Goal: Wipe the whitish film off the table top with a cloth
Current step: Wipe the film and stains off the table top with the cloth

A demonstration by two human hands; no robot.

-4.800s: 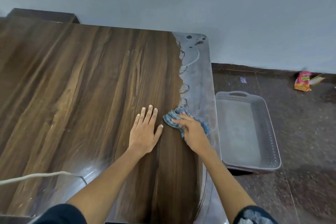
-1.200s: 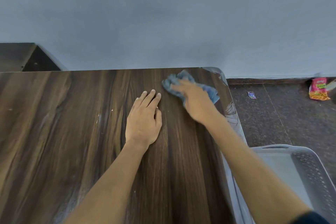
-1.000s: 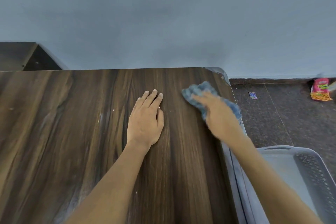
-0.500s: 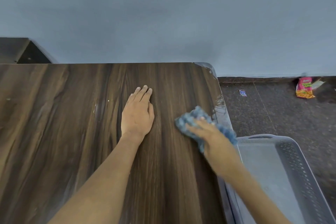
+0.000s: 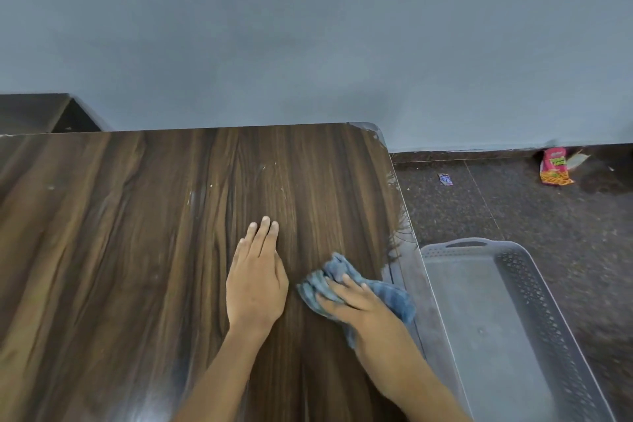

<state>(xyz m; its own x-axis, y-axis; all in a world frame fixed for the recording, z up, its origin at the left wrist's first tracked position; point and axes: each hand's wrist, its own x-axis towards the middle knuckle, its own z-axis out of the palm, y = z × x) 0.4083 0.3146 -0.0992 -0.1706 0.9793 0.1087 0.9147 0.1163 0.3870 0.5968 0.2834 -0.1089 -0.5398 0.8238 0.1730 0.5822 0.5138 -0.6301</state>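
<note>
Far left, beyond the worktop's (image 5: 120, 250) back edge: a dark piece of furniture (image 5: 37, 111) against the grey wall.

Left of centre: left hand (image 5: 256, 279) laid flat on the dark wood grain, fingers (image 5: 263, 233) straight and close together, holding nothing. Ahead of it, a few pale flecks scattered over the wood.

Just beside it to the right: blue cloth (image 5: 390, 298) bunched on the worktop, pressed down under the right hand (image 5: 356, 301), fingers (image 5: 334, 284) bent over the folds and holding them.

Further right: whitish film (image 5: 399, 243) left as a narrow, ragged strip along the worktop's right edge, reaching up to the rounded far corner.

Beyond the edge, lower down: grey perforated plastic basket (image 5: 534, 301) close against the worktop's side.

Far right, on the dark speckled floor (image 5: 565, 216) by the wall: a small blue wrapper (image 5: 445, 179) and a red snack packet (image 5: 554, 166).
</note>
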